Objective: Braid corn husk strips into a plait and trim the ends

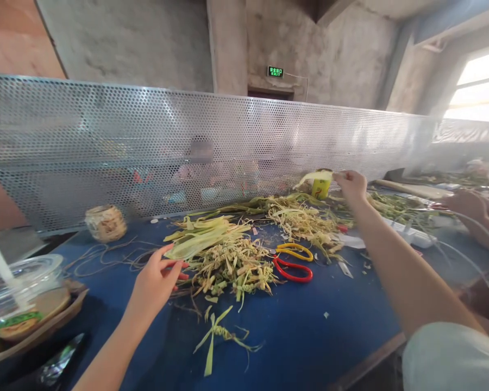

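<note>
My right hand [353, 185] is raised at the back of the table, fingers pinched on a pale strip of corn husk [308, 177] that hangs out to the left, in front of a yellow-green can [321, 188]. At the left, my left hand [160, 277] has its fingers apart beside broad green husk leaves [206, 233], its fingertips at their edge. A heap of knotted husk pieces [232, 266] lies just right of it. Nearer me is a single knotted husk piece [220, 331] with loose ends. Scissors with one red and one yellow handle [293, 266] lie right of the heap, blades hidden.
A perforated metal screen [146, 141] runs along the back of the blue table [301, 326]. A twine-wrapped jar [105, 222] and loose cord [93, 260] stand left. A plastic cup [24, 277] sits front left. Another person's hands [468, 205] are at the right.
</note>
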`<state>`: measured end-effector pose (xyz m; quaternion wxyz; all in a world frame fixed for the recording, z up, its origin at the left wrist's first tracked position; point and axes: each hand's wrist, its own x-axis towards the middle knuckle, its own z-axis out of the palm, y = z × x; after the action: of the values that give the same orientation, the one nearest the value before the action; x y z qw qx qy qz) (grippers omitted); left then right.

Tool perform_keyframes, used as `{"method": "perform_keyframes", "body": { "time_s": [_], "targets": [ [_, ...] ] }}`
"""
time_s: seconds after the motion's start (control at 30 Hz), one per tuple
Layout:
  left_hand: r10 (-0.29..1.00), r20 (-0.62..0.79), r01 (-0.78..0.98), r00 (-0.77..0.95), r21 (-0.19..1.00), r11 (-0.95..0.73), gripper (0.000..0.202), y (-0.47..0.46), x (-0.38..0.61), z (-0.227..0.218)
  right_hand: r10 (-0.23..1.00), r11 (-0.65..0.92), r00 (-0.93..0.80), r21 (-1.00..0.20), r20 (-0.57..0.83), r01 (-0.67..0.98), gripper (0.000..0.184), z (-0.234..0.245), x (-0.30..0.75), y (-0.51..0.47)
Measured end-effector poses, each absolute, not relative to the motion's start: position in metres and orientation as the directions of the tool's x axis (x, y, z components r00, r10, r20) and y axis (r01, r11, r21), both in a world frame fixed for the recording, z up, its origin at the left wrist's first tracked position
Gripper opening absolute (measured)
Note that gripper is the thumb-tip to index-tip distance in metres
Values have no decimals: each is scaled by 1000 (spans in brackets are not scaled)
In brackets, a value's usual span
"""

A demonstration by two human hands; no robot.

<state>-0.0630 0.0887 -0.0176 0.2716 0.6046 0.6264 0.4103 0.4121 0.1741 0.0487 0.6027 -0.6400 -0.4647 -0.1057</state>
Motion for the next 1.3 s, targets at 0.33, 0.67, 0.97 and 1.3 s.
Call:
{"method": "perform_keyframes", "body": {
  "time_s": [0.33,0.67,0.97,1.3],
  "targets": [
    [974,200,504,-110,855,-119,59,81,-58,-11,692,500,332,-757,641,421,24,74,323,140],
    [793,608,456,23,700,-550,55,63,-55,-5,820,564,-196,-818,538,111,18,61,189,80],
    [915,377,58,147,920,-388,29,47,-48,6,818,424,-416,-905,397,-30,24,43,141,66],
    [953,304,-69,-18,950,-304,46,48,-43,7,881,360,-329,-933,342,-5,32,41,153,55]
  ]
}}
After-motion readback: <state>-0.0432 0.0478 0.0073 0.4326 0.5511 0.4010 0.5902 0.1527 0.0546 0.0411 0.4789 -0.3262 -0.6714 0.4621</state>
